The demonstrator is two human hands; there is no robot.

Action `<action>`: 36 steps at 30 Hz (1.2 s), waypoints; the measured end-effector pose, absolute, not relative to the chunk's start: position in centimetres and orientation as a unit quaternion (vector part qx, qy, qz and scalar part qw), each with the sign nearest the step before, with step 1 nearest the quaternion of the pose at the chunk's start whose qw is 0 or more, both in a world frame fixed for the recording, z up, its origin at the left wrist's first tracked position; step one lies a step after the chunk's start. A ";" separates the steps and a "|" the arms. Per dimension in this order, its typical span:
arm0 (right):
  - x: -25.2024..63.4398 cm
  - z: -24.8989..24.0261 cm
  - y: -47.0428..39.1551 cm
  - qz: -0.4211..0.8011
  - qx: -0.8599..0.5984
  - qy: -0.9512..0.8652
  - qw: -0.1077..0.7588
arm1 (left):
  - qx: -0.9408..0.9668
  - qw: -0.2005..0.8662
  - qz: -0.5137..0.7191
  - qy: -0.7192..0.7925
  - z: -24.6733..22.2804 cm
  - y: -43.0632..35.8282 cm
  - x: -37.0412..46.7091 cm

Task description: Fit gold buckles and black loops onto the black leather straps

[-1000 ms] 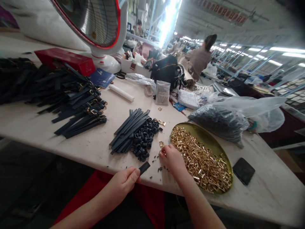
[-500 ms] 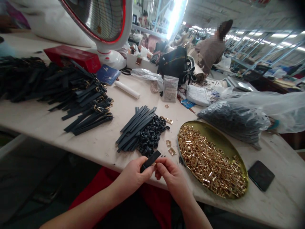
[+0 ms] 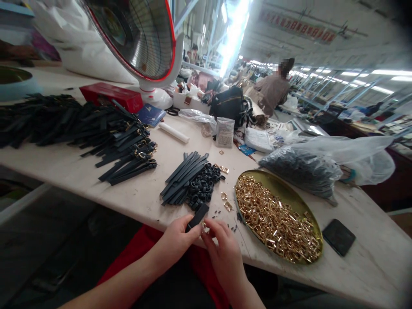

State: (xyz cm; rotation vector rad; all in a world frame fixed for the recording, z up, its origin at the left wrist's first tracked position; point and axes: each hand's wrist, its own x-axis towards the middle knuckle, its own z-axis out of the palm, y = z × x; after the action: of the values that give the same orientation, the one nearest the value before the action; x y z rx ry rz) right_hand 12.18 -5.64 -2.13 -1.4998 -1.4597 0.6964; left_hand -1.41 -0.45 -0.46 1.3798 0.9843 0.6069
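Observation:
A dark strap is gripped in my left hand, between thumb and fingers, one end sticking up. My right hand meets it at the table's front edge, fingertips and thumb closed around a small gold buckle at the strap. Fingers partly cover the buckle, so I cannot tell how it sits on the strap. Just beyond my hands lie a stack of dark straps and a heap of small black loops. Loose gold buckles rest to their right.
A round tray full of gold buckles stands at the right, with a phone-like black slab beside it. Buckled straps are piled at the left below a heater or fan. Behind are plastic bags and a person.
My right hand has turned, its fingers now a little more spread around the buckle. Both hands stay together with the strap in the left. The whole view has shifted slightly.

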 end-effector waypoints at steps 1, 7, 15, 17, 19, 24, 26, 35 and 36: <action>12.2 -2.1 -5.8 0.248 -0.610 -0.616 0.432 | 0.613 0.611 0.266 0.425 -0.4 -0.6 -1.5; 12.5 -2.4 -5.6 0.331 -0.627 -0.546 0.446 | 0.678 0.526 0.258 0.443 0.5 -1.8 -2.4; 11.6 -3.1 -5.3 0.567 -0.510 -0.171 0.623 | 0.611 0.609 0.219 0.455 -3.0 -3.3 -3.0; 11.3 -3.3 -5.2 0.593 -0.484 -0.124 0.632 | 0.583 0.633 0.218 0.461 -3.9 -3.2 -2.9; 11.0 -3.6 -5.1 0.602 -0.472 -0.117 0.634 | 0.572 0.641 0.237 0.453 -4.0 -2.7 -2.8; 10.0 -6.2 -5.1 0.599 -0.437 -0.156 0.653 | 0.584 0.625 0.292 0.427 -3.2 -1.6 -2.5; 9.5 -7.5 -5.4 0.599 -0.426 -0.178 0.654 | 0.582 0.619 0.286 0.443 -3.3 -1.4 -2.2; 11.0 -6.0 -5.6 0.561 -0.504 -0.174 0.633 | 0.623 0.567 0.286 0.457 -2.7 -2.5 -2.7; 11.1 -5.7 -5.4 0.564 -0.499 -0.153 0.639 | 0.636 0.565 0.272 0.450 -2.5 -2.6 -2.9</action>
State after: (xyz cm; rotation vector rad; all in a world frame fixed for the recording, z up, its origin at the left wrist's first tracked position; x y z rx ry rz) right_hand 11.13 -5.41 -5.73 -1.1387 -0.3488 1.2879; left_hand -2.86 -2.59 -2.47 1.4967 1.0581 0.6407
